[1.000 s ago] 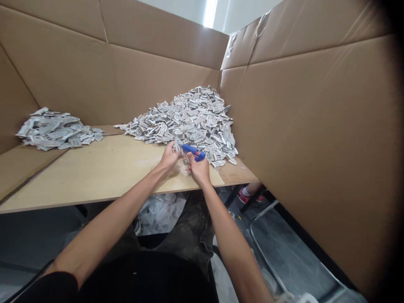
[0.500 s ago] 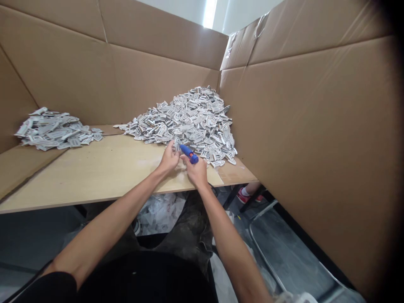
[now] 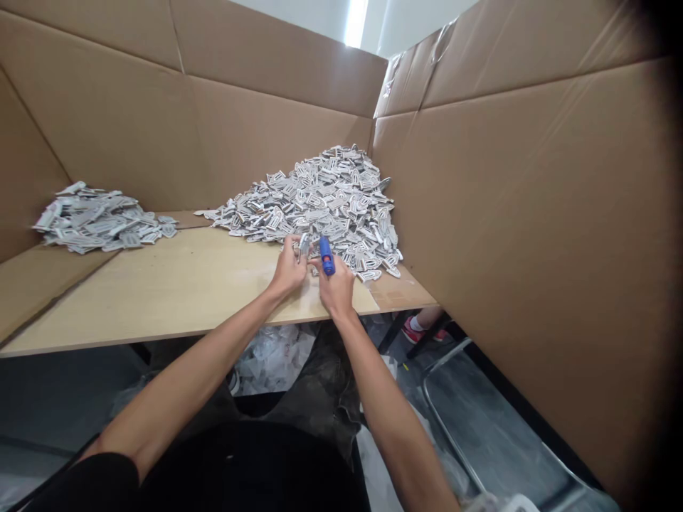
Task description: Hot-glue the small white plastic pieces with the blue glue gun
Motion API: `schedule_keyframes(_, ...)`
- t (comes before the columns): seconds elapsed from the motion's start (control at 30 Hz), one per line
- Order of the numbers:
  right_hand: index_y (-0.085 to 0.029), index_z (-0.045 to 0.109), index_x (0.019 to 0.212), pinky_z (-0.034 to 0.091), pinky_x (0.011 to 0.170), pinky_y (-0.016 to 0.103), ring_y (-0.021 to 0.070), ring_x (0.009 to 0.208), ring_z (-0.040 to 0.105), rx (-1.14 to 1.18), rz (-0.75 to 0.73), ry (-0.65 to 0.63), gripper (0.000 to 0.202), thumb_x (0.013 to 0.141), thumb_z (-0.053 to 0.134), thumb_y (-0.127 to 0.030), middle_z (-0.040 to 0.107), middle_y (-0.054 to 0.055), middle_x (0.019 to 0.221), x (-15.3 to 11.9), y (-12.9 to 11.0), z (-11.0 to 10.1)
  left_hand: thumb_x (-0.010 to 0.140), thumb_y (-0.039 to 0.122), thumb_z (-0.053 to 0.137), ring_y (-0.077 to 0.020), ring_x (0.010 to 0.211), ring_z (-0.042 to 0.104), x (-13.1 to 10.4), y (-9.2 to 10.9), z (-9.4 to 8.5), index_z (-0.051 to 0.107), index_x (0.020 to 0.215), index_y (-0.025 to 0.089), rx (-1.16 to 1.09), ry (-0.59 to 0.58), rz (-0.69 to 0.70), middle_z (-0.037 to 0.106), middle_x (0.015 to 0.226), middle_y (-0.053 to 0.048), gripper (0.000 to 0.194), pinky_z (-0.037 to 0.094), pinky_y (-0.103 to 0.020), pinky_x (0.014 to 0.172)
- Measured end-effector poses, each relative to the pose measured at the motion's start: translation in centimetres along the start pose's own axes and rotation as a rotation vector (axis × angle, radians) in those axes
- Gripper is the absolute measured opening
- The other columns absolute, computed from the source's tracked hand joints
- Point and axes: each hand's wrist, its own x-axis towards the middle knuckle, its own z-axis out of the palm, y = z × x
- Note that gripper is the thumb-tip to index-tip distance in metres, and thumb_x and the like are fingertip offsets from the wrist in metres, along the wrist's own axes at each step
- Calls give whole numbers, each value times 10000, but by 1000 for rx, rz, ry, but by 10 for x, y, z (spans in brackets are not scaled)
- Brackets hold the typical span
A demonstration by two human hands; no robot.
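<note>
Far left: small pile (image 3: pixel 99 220) of pale flat pieces sat on the counter (image 3: pixel 181 274), against the cardboard wall (image 3: pixel 122 135). Lower pieces were buried; couldn't make out single shapes well. Black sleeve (image 3: pixel 96 483) was cut off at bottom left.

Left hand (image 3: pixel 289 270), over the counter near its front edge: fingers pinched a pale piece (image 3: pixel 304 245), roughly upright. Its lower part was hidden by the fingers, detail too small to read. Clear plastic (image 3: pixel 274 355) lay below the counter, partly covered by the legs.

Large pile (image 3: pixel 331 192) rose behind both hands into the cardboard corner; its near edge was partly blocked by hands and tool.

Blue tool (image 3: pixel 326 256) was just right of the pale piece, tip pointing away from the body, a small red-orange part showing. Right hand (image 3: pixel 337 288) had its fingers closed around it; grip underside hidden, exact finger placement unclear. Couldn't tell if the right fingertips touched the pale piece.

Right: red shoe (image 3: pixel 412 331) of another person, partly behind a dark leg under the counter. Metal frame (image 3: pixel 453 441) ran out of view at the bottom.
</note>
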Motion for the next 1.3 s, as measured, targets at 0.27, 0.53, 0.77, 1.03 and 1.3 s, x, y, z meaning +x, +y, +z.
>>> schedule_keyframes(0.27, -189, 686, 837, 504, 607, 289, 192, 647, 632, 410, 277, 1, 619, 872, 664, -807, 693, 55, 733, 5, -1, -3, 861, 330, 708, -173, 658, 587, 8, 6, -8, 608, 814, 208, 165, 61, -38, 665, 725, -21, 165, 454, -285, 643)
schedule_keyframes(0.53, -210, 641, 807, 462, 425, 260, 161, 502, 616, 697, 425, -89, 688, 755, 706, -893, 690, 47, 678, 11, -1, -2, 804, 437, 755, -146, 621, 526, 17, 9, -10, 597, 681, 200, -32, 96, -133, 589, 643, 5, 311, 439, -277, 628)
schedule_keyframes(0.77, -217, 603, 779, 457, 421, 249, 138, 472, 593, 662, 403, -140, 681, 761, 692, -892, 662, 27, 646, 10, -3, -3, 798, 472, 766, -139, 613, 518, 16, 12, -10, 583, 690, 206, -73, 90, -102, 562, 633, 10, 341, 418, -254, 577)
schedule_keyframes(1.03, -220, 625, 820, 454, 419, 267, 152, 461, 584, 698, 396, -146, 666, 745, 742, -871, 636, 8, 611, 10, -4, -5, 810, 458, 754, -143, 625, 527, 14, 16, -9, 591, 680, 201, -47, 98, -69, 573, 629, 0, 331, 412, -253, 582)
schedule_keyframes(1.3, -235, 613, 845, 458, 446, 278, 172, 456, 585, 605, 400, -153, 657, 776, 698, -883, 582, -21, 532, 9, -6, -8, 836, 525, 747, -145, 619, 529, 13, 16, -9, 580, 680, 205, -9, 113, -4, 583, 630, -1, 393, 429, -273, 620)
